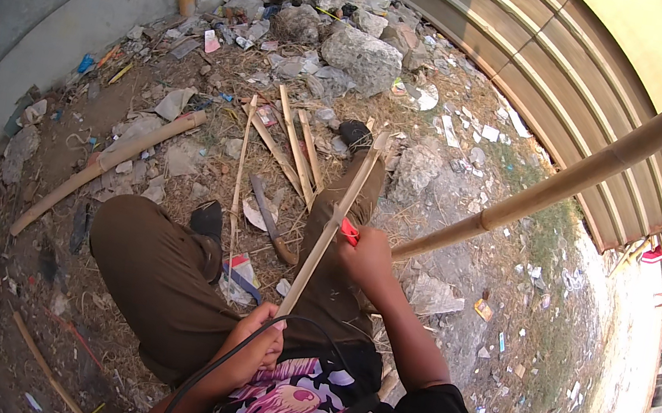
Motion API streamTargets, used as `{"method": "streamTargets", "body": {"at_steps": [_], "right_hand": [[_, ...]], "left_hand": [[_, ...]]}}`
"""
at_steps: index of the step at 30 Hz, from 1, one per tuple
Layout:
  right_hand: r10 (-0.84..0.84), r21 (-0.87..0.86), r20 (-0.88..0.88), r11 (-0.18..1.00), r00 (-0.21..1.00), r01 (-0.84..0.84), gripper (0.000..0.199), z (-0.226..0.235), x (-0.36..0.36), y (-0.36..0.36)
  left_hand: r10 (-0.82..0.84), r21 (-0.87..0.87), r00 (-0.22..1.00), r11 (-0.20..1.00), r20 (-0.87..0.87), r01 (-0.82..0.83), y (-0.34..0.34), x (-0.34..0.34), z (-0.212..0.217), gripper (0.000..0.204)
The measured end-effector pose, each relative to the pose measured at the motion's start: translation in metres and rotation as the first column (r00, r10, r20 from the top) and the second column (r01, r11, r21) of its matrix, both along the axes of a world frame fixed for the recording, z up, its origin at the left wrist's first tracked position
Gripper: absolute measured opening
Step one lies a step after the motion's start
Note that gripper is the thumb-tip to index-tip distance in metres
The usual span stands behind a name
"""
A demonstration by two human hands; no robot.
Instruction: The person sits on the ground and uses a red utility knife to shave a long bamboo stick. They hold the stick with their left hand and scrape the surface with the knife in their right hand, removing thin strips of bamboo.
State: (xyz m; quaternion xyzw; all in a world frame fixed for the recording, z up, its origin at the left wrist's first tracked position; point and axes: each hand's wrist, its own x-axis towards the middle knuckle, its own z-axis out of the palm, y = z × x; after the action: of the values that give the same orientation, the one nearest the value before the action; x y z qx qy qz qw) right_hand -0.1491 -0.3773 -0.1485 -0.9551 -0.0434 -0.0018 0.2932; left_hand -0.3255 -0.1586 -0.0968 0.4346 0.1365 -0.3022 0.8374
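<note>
Our left hand (260, 343) grips the light, stiff bamboo strip (332, 228) near its base, right hand (366, 256) clenching a red-handled knife (350, 232) midway

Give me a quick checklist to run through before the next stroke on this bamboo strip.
1. Left hand grips the near end of the bamboo strip: ok.
2. Right hand holds the red-handled cutter against the strip: ok.
3. Left hand sits behind the cutter, out of the stroke: ok.
4. Far end of the strip is steadied near the foot: cannot tell.
5. Blade edge and angle: cannot tell, hidden.
6. Black cable crosses the left hand: not ok.
</note>
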Motion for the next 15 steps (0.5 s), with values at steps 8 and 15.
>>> {"method": "streamTargets", "body": {"at_steps": [8, 15], "right_hand": [[0.433, -0.164, -0.12, 0.879, 0.893, -0.448, 0.023, 0.029, -0.102, 0.032], [0.432, -0.2, 0.081, 0.89, 0.898, -0.41, 0.022, 0.023, -0.086, 0.038]], "left_hand": [[0.076, 0.019, 0.996, 0.997, 0.051, -0.077, 0.001, 0.0, -0.017, 0.013], [0.105, 0.037, 0.985, 0.993, 0.137, -0.111, 0.004, -0.004, -0.013, 0.011]]}}
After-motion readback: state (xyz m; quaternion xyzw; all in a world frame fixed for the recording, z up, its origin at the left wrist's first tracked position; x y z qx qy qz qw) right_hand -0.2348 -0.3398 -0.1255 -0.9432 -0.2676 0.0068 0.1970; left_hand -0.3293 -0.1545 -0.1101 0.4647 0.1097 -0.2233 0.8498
